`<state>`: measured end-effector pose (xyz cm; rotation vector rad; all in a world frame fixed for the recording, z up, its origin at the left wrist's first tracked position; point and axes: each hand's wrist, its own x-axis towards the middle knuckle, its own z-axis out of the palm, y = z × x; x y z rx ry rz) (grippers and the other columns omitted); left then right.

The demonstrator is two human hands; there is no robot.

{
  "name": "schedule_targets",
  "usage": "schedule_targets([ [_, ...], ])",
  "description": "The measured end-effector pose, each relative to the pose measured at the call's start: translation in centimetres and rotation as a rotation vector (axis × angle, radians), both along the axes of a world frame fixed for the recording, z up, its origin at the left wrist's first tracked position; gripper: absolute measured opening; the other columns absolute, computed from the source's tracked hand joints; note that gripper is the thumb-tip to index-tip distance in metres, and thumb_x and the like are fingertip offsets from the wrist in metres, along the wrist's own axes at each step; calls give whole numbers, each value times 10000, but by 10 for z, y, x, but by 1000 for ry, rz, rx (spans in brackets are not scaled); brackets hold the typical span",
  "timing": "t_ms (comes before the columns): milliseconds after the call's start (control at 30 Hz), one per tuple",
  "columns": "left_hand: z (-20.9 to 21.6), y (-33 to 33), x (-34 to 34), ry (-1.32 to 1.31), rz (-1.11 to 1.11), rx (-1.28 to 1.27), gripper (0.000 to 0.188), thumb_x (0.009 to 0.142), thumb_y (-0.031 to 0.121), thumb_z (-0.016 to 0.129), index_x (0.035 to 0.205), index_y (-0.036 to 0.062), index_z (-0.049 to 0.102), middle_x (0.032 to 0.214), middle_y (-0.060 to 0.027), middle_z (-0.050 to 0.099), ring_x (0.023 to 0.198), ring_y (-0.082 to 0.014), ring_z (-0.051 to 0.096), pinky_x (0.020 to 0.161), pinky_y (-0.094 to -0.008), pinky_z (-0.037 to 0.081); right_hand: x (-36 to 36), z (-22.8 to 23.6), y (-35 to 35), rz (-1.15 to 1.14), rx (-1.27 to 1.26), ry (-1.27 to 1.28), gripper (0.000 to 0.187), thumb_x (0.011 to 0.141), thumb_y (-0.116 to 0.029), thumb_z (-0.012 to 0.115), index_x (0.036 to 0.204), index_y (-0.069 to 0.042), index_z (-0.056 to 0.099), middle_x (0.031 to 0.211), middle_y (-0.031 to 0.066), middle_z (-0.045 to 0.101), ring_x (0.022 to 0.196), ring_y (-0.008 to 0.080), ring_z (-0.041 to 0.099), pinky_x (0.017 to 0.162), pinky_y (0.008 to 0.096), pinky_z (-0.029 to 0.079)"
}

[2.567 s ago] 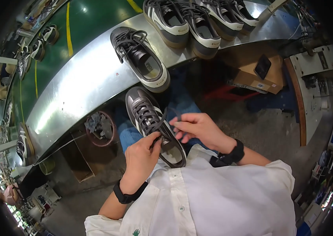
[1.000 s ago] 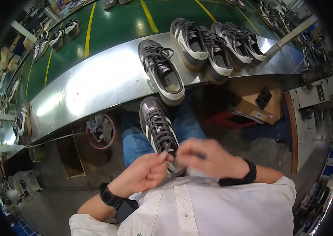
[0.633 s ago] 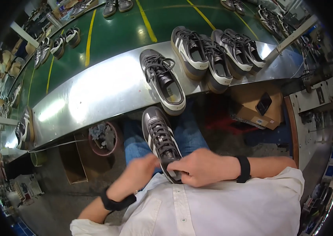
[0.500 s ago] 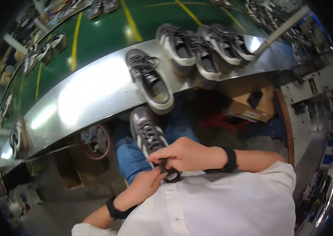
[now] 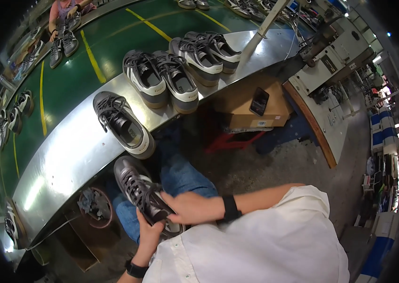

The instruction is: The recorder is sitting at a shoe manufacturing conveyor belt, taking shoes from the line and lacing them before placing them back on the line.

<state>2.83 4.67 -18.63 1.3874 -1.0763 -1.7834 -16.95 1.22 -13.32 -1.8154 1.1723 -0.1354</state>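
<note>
A dark grey sneaker [image 5: 131,177] with white side stripes rests over my lap, toe pointing away from me. My left hand [image 5: 149,232] is closed on the near left side of its opening, thumb up against the dark tongue. From the right, my right hand [image 5: 195,207] is closed at the collar beside the laces; some of its fingertips are hidden behind the shoe. Just beyond the toe, a matching sneaker [image 5: 123,126] with loosely lying laces sits on the metal ledge [image 5: 67,155].
Several similar sneakers [image 5: 180,82] stand on the ledge to the right, by a green belt [image 5: 119,40] with yellow lines. Below are a cardboard box [image 5: 275,113] bearing a phone [image 5: 259,101], a red stool [image 5: 230,141] and a bin [image 5: 95,207]. Far left, another person [image 5: 65,14] handles shoes.
The view has swung to the right, so the ledge and shoes appear farther left. My hands have shifted from being close together at the laces to gripping either side of the sneaker's opening.
</note>
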Motion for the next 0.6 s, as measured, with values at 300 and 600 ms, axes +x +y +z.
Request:
schedule_targets([
  [300,79,-112,101,76,288,-57,460,830,126,524,1275,28,462,1150,-81,555,1025,-184,551,884,-331,454,6,61,-126,-415,-798,-197,427,754,-170,677,1137,-34,545,960,138,617,972,309,585,843,379,467],
  [600,87,-119,10,-565,83,-394,781,747,220,734,1346,-51,313,1246,-224,511,1151,-271,518,928,-366,426,13,13,-130,-328,-531,20,477,758,-110,517,1191,81,457,722,283,593,696,443,595,649,515,471],
])
